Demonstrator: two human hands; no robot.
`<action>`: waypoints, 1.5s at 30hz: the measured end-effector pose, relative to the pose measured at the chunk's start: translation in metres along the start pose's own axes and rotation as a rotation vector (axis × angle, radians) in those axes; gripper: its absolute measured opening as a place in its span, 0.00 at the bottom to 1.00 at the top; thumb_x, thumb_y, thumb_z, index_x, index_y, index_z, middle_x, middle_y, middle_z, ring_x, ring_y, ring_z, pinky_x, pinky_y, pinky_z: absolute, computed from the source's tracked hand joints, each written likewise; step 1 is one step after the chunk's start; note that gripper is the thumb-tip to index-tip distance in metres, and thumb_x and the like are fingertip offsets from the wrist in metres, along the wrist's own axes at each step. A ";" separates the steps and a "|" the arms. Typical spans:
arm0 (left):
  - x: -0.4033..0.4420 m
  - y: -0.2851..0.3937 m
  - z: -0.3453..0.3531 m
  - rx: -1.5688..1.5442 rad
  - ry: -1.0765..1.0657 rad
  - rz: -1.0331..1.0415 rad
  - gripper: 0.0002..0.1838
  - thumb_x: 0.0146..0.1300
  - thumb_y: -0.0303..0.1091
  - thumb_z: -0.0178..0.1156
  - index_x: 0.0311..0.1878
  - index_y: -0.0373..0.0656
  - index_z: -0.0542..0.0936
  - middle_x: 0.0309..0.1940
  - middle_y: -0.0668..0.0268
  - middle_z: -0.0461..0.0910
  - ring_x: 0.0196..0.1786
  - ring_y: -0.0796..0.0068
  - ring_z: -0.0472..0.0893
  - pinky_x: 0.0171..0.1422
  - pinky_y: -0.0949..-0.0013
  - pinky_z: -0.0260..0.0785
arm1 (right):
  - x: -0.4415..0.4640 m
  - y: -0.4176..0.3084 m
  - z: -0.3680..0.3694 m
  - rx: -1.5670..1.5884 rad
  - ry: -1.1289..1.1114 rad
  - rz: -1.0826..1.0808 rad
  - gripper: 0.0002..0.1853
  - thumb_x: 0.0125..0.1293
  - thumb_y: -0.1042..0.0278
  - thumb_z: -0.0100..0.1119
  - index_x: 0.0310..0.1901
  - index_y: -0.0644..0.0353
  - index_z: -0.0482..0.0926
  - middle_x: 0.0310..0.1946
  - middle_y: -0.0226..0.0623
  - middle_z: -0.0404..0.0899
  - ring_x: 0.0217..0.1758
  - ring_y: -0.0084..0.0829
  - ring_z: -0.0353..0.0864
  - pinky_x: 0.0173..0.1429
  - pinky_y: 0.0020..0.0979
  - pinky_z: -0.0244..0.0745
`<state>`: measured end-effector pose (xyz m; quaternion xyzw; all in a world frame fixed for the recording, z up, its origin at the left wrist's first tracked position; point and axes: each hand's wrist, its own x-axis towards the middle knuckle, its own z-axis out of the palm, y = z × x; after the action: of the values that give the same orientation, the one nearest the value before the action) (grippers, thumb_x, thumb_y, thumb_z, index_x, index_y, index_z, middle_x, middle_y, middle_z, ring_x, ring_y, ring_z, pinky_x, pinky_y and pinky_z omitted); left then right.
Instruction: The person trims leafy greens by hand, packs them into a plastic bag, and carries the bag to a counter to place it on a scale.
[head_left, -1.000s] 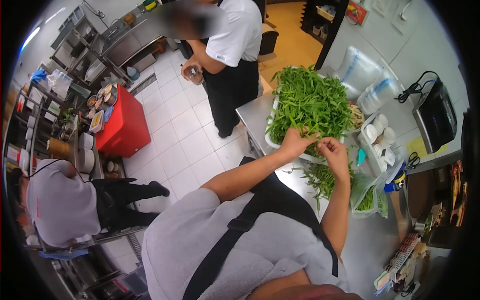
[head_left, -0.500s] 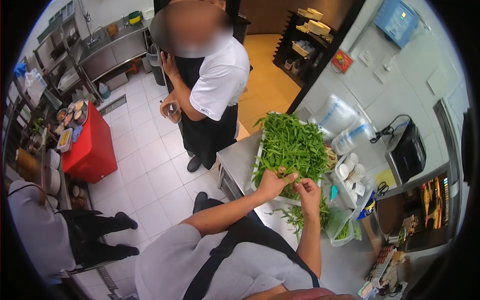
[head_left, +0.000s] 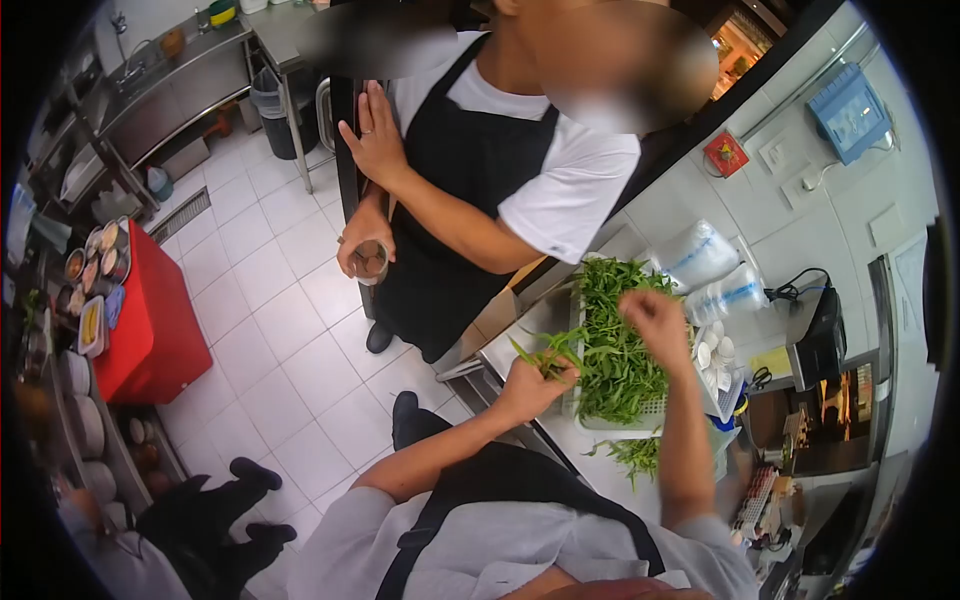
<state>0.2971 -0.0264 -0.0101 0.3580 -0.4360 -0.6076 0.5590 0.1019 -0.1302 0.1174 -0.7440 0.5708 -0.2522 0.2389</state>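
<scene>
Green leafy stems fill a white basket [head_left: 598, 428] on the metal counter. My left hand [head_left: 537, 388] is closed around a small bunch of green leaves [head_left: 548, 352], just left of the basket. Over the basket's right part, my right hand [head_left: 655, 322] is raised with its fingers curled together; it is blurred, and I cannot make out whether anything is in it. More loose green stems [head_left: 637, 457] lie on the counter at the near side of the basket.
A person in a black apron [head_left: 455, 190] stands beyond the counter, holding a clear cup [head_left: 369, 262]. Plastic-wrapped stacks [head_left: 725, 290] and white cups [head_left: 712, 350] stand right of the basket. A red box [head_left: 155, 320] and another person's dark trousers [head_left: 200, 520] are at left.
My hands have moved apart, the left one out to the basket's left with leaves, the right one up over the basket. The view has shifted, and the aproned person appears nearer and larger.
</scene>
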 end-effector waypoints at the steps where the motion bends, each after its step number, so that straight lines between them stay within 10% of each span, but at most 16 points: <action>1: 0.003 0.001 -0.006 -0.021 -0.033 -0.014 0.04 0.64 0.26 0.66 0.36 0.36 0.80 0.32 0.72 0.81 0.36 0.87 0.74 0.41 0.76 0.68 | 0.039 0.012 -0.008 -0.189 0.074 -0.025 0.15 0.65 0.64 0.68 0.49 0.64 0.85 0.27 0.37 0.82 0.29 0.26 0.79 0.36 0.31 0.74; 3: 0.011 -0.003 -0.017 -0.061 -0.100 -0.036 0.05 0.64 0.27 0.66 0.36 0.36 0.80 0.32 0.72 0.80 0.36 0.87 0.74 0.41 0.76 0.68 | 0.129 0.014 -0.032 -0.503 0.178 -0.118 0.27 0.62 0.62 0.69 0.62 0.62 0.77 0.27 0.41 0.81 0.31 0.37 0.81 0.40 0.38 0.76; 6: 0.007 0.012 -0.038 0.034 -0.202 -0.109 0.08 0.64 0.33 0.68 0.36 0.39 0.80 0.27 0.75 0.77 0.32 0.87 0.71 0.37 0.76 0.65 | 0.262 0.052 -0.075 -0.890 0.301 -0.221 0.40 0.60 0.67 0.65 0.73 0.66 0.61 0.53 0.61 0.82 0.57 0.58 0.82 0.61 0.47 0.78; 10: -0.009 0.014 -0.075 0.083 -0.212 -0.202 0.09 0.64 0.36 0.68 0.37 0.40 0.82 0.26 0.76 0.76 0.30 0.87 0.70 0.36 0.76 0.64 | 0.328 0.001 -0.105 -0.959 0.046 0.355 0.39 0.62 0.74 0.50 0.76 0.71 0.53 0.59 0.59 0.79 0.63 0.54 0.80 0.65 0.45 0.76; 20: -0.025 -0.028 -0.136 -0.081 0.002 -0.186 0.10 0.64 0.35 0.68 0.38 0.38 0.82 0.28 0.74 0.79 0.33 0.86 0.74 0.39 0.75 0.67 | 0.402 0.047 -0.101 -1.056 0.213 0.492 0.42 0.65 0.75 0.48 0.81 0.46 0.48 0.68 0.49 0.75 0.71 0.49 0.75 0.70 0.46 0.73; 31: -0.031 -0.013 -0.152 0.030 0.045 -0.210 0.05 0.64 0.26 0.65 0.37 0.38 0.78 0.32 0.71 0.79 0.36 0.82 0.75 0.42 0.74 0.68 | 0.423 0.039 -0.114 -1.120 0.179 0.471 0.27 0.75 0.69 0.38 0.75 0.53 0.64 0.68 0.47 0.75 0.70 0.47 0.75 0.70 0.46 0.73; 37: 0.052 0.075 -0.186 0.048 0.261 0.243 0.08 0.67 0.26 0.61 0.47 0.36 0.81 0.36 0.68 0.78 0.36 0.83 0.74 0.40 0.74 0.69 | 0.426 0.049 -0.110 -1.047 0.230 0.434 0.42 0.62 0.76 0.51 0.79 0.48 0.54 0.66 0.49 0.76 0.69 0.48 0.76 0.68 0.45 0.74; 43: 0.160 0.137 -0.239 0.928 0.455 0.677 0.14 0.58 0.22 0.60 0.49 0.36 0.77 0.59 0.46 0.77 0.49 0.43 0.81 0.49 0.53 0.75 | 0.428 0.038 -0.109 -1.015 0.250 0.474 0.53 0.54 0.80 0.58 0.82 0.45 0.48 0.66 0.49 0.76 0.69 0.48 0.76 0.67 0.45 0.75; 45: 0.162 0.146 -0.237 0.957 0.450 0.508 0.14 0.59 0.22 0.59 0.49 0.36 0.74 0.64 0.46 0.75 0.50 0.41 0.81 0.51 0.50 0.75 | 0.427 0.036 -0.110 -1.015 0.243 0.472 0.53 0.54 0.80 0.58 0.82 0.47 0.47 0.66 0.49 0.76 0.69 0.47 0.76 0.67 0.44 0.75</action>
<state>0.5505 -0.2170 0.0482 0.5751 -0.6045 -0.0991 0.5423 0.0988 -0.5604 0.2211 -0.5836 0.7944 0.0299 -0.1658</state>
